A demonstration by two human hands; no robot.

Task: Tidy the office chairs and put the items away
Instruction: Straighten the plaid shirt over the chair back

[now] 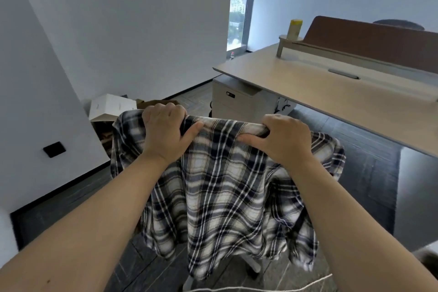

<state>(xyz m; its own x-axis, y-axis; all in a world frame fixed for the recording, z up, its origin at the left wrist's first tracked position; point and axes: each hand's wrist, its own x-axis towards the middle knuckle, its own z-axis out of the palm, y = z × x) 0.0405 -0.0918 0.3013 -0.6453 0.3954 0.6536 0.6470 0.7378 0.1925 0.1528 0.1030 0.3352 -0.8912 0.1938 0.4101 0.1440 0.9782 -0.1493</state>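
Note:
A black, white and grey plaid shirt [222, 192] hangs over the backrest of an office chair in the middle of the view and hides nearly all of it. Only a white leg of the chair base [252, 265] shows below the cloth. My left hand [166, 130] grips the top edge of the backrest through the shirt on the left. My right hand [284, 137] grips the same edge on the right, thumb under the fold. Both hands are closed over cloth and chair top together.
A light wooden desk [331, 92] stands to the right, with a brown divider panel [369, 38] and a yellow-topped container [294, 28] on a small shelf. A drawer cabinet [237, 99] sits under it. Boxes [111, 106] lie by the left wall. Dark floor surrounds the chair.

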